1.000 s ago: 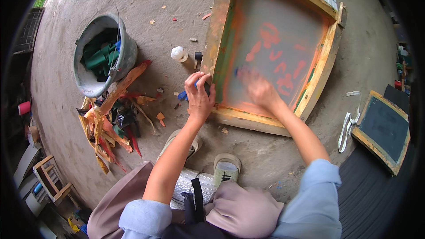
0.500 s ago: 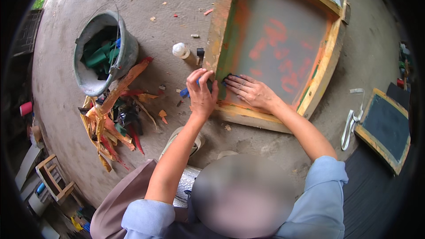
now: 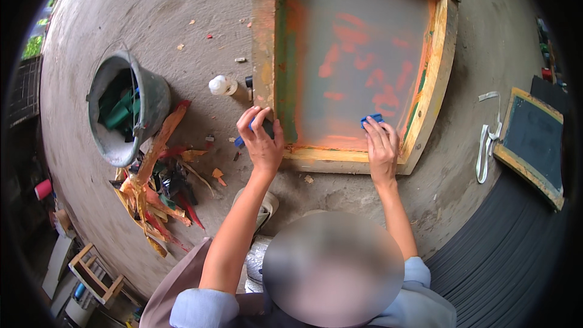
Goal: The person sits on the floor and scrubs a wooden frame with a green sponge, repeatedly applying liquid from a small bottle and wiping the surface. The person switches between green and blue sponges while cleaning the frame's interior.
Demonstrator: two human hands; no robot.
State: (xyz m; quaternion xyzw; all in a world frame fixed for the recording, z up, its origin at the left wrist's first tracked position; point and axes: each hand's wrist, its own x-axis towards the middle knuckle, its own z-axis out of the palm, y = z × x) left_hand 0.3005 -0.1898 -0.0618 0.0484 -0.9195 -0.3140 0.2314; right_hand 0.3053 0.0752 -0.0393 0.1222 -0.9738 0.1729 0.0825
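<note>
A wooden-framed printing screen (image 3: 388,36) lies tilted in front of me, its pale mesh smeared with orange marks and greenish stain along the left edge. My right hand (image 3: 382,149) presses a small blue cloth (image 3: 373,119) onto the mesh near the lower right corner. By the frame's lower left corner, my left hand (image 3: 261,143) has its fingers curled around a dark blue piece (image 3: 267,126), partly hidden; its exact kind is unclear. On the floor just beyond that hand stands a white-capped bottle (image 3: 222,85).
At left a grey bucket (image 3: 159,109) holds green material. Beside it lies a heap of orange and red peeled strips (image 3: 155,191). A smaller framed screen (image 3: 529,146) and a white strap (image 3: 486,152) lie at right, near dark ribbed sheeting (image 3: 486,249).
My right hand has slid the blue cloth across the mesh from the lower left to the lower right. My left hand stays at the frame's left corner. The whole view has shifted slightly.
</note>
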